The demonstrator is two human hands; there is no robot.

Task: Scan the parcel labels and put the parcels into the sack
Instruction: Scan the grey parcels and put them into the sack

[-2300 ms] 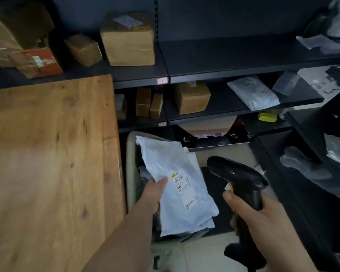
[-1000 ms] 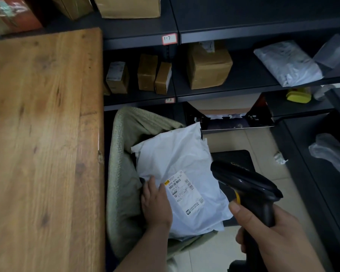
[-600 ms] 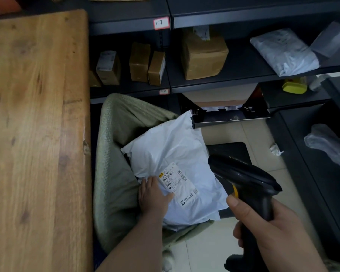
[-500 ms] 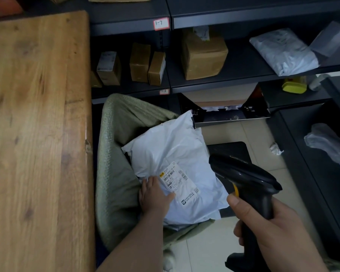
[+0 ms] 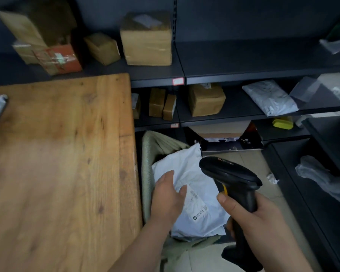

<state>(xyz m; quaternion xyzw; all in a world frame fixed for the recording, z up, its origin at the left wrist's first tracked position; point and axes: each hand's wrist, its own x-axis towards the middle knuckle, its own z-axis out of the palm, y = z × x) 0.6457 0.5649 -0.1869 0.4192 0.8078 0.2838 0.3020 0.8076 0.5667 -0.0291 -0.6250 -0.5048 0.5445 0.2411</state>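
Wooden table (image 5: pixel 63 163): standing at our left. Olive sack (image 5: pixel 148 169): standing open just beside the table's edge. Left hand (image 5: pixel 168 199): we are holding it over the parcel, fingers straight, thumb apart; contact unclear. White mailer parcel (image 5: pixel 202 218): lying in the sack's mouth, label (image 5: pixel 197 206) facing up. Barcode scanner (image 5: pixel 230 173): we are gripping its handle, right hand (image 5: pixel 253 218) fingers curled tight around it.

Parcel (image 5: pixel 185 165) white, plain; label (image 5: pixel 197 203) white, black print. Sack (image 5: pixel 146 173) olive-green, woven. Scanner (image 5: pixel 230 173) black, trigger (image 5: pixel 225 190) yellow. Table (image 5: pixel 57 173) orange-brown, wood grain. Boxes (image 5: pixel 146 42) at 12 o'clock tan; shelves (image 5: pixel 243 55) dark grey.
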